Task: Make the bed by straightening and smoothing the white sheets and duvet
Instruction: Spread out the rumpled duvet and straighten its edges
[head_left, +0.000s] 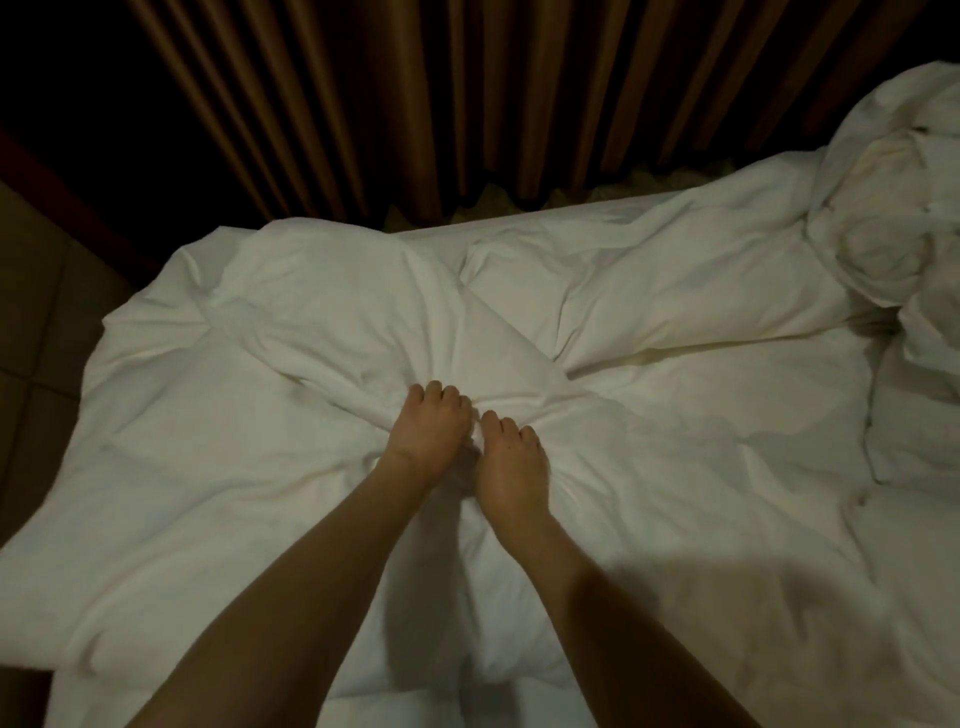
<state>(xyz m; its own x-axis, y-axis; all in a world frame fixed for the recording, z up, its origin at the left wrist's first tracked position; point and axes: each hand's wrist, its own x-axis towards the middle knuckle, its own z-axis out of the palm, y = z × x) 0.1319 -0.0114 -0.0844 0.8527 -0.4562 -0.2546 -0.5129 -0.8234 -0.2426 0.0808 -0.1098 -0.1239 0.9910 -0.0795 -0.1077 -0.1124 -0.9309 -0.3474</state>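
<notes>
Hands side by side mid-bed: my left hand (428, 423) and right hand (511, 460) both have fingers curled into bunched fold of puffy white cotton duvet (675, 441). Duvet covers mattress, creased, heaped at right near brown pleated curtain (415, 104). I'd pull hands apart, low and even, flattening ridge outward

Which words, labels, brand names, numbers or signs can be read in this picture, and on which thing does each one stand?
None: no text can be read anywhere in this view.
The white duvet, gripped by the left hand and the right hand, shows no tag or print.
The bunched bedding at the right and the brown curtain behind the bed carry no lettering.
</notes>
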